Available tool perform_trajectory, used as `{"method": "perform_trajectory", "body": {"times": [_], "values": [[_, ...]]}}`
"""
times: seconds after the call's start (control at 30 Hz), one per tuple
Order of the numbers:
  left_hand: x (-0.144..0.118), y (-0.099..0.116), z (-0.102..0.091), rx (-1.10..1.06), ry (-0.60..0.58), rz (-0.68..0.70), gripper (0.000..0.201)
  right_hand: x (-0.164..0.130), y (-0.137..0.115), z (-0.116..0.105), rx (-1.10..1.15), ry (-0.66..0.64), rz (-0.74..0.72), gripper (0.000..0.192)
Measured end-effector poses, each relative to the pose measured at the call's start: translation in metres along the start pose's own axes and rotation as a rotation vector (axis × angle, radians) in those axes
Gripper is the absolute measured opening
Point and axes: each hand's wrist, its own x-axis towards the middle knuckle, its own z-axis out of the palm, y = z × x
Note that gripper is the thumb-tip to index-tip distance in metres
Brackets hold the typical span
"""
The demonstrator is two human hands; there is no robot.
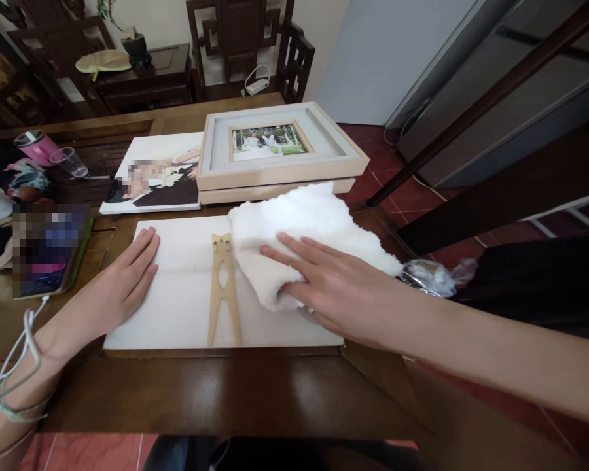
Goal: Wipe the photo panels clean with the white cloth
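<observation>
Two bare hands lay flat on a white frame back (177,294) that rested face down on the dark wooden bench (255,392). The left hand (122,281) pressed on the panel's left part, fingers spread slightly and stretched out, its grip closed on nothing. The right hand (324,281) lay palm down on a white fluffy cloth (314,222), fingers extended and a little apart, pressing the cloth against the panel's right part rather than pinching it. The cloth was bunched under the palm and spread toward the panel's far right corner, partly over the bench edge.

Between the hands, a light wooden easel stand (223,291) lay flat along the panel, its hinged end pointing away from the person and its two legs toward the near edge; the cloth touched its upper end.

Just beyond the panel sat a pale wooden picture frame (275,154) with a grey mat and a small photo, stacked on a second frame. To its left lay a large print (152,176), flat on the bench. A clear plastic cup (69,161) and a pink tumbler (35,145) lay at the far left. A white cable (14,353) crossed the left wrist.
</observation>
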Motion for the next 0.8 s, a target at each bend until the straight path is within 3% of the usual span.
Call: {"method": "perform_trajectory", "body": {"times": [0.1,0.23,0.37,0.47,0.67,0.8], "values": [[-0.001,-0.002,0.001,-0.003,0.000,0.007,0.065,-0.002,-0.001,0.004,0.015,0.030,0.009,0.023],[0.000,-0.004,0.002,0.000,0.005,0.021,0.065,-0.009,-0.029,0.001,0.130,0.139,0.002,0.007],[0.000,-0.004,0.003,0.006,0.021,0.032,0.065,-0.012,-0.048,-0.008,0.163,0.133,-0.028,0.009],[0.000,-0.003,0.003,0.012,0.018,0.030,0.065,-0.010,-0.039,-0.011,0.172,0.109,-0.037,0.005],[-0.001,-0.005,0.003,0.017,0.016,0.031,0.064,0.005,-0.007,-0.005,0.078,0.034,-0.022,0.023],[-0.002,-0.009,0.004,0.017,0.031,0.048,0.062,0.007,-0.011,-0.004,0.053,0.050,-0.030,0.018]]}}
